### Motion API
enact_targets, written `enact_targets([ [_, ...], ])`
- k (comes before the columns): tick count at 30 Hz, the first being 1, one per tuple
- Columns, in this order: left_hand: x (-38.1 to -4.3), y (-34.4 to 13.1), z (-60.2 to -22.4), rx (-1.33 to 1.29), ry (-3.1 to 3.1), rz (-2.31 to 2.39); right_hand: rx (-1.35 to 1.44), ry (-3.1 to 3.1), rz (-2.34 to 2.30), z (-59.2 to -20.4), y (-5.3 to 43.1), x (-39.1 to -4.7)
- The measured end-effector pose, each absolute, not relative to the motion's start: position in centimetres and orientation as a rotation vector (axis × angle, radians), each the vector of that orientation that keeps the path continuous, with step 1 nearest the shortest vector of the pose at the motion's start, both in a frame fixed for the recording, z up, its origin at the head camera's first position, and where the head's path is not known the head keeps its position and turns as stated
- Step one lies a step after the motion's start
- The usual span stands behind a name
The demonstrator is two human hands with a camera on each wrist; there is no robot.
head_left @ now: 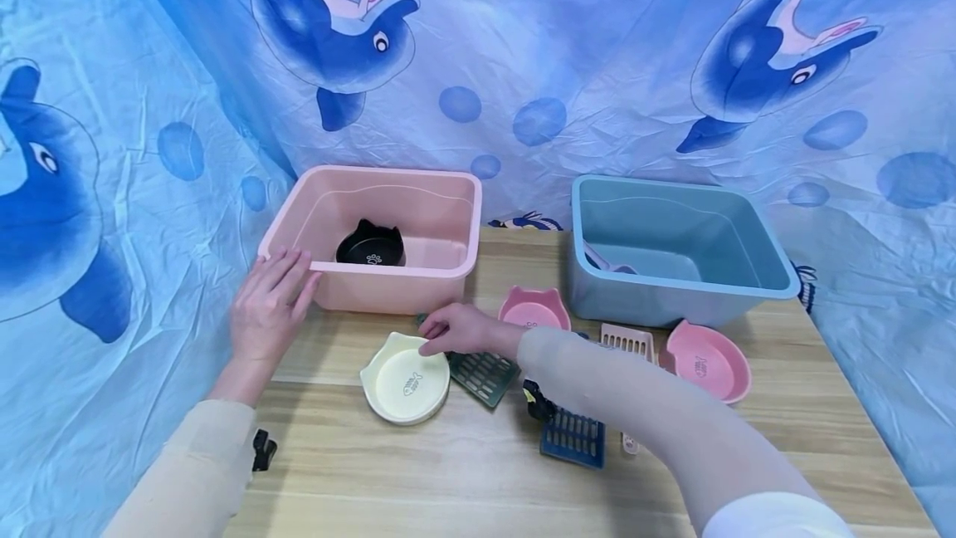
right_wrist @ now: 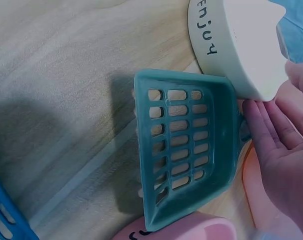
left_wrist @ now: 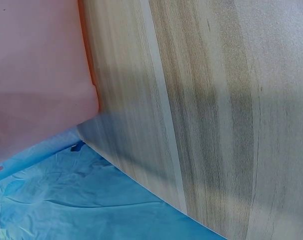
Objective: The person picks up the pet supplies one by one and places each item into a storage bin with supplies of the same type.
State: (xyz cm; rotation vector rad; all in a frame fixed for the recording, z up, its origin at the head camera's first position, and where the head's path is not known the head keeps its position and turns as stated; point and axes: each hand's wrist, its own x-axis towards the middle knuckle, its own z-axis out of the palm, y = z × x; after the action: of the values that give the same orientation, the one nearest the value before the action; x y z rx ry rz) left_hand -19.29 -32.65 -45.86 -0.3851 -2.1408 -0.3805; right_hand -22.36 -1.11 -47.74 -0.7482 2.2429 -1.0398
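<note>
The step in hand looks to be taking up the cream bowl, which is near the front of the pink bin and just beside the green scoop; the right hand appears to pinch its eared rim between thumb and fingers, while the left hand rests with extended fingers on the bin's near corner; whether the bowl has left the table I cannot tell; the next move probably calls for a secure pinch and a straight lift, without dragging the scoop; counted, there are two bins, the pink and the blue bin; four bowls, namely the cream one, a black bowl inside the pink bin, a middle pink bowl and a right pink bowl; four scoops in sight, the green one, a dark blue scoop, a beige scoop partly behind the arm, and a lilac scoop inside the blue bin.
</note>
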Motion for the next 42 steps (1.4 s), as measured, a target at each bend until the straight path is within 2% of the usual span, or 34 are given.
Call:
enact_targets([
  [17, -19.0, -32.6, -45.6, -0.384, -2.152, -0.376, -0.968, 2.364, -0.779, -48.1, -2.4, -22.3],
  [42, -19.0, -32.7, -45.9, -0.379, -2.177, -0.363, -0.978, 2.329, -0.823, -49.1, -2.8, -22.1],
])
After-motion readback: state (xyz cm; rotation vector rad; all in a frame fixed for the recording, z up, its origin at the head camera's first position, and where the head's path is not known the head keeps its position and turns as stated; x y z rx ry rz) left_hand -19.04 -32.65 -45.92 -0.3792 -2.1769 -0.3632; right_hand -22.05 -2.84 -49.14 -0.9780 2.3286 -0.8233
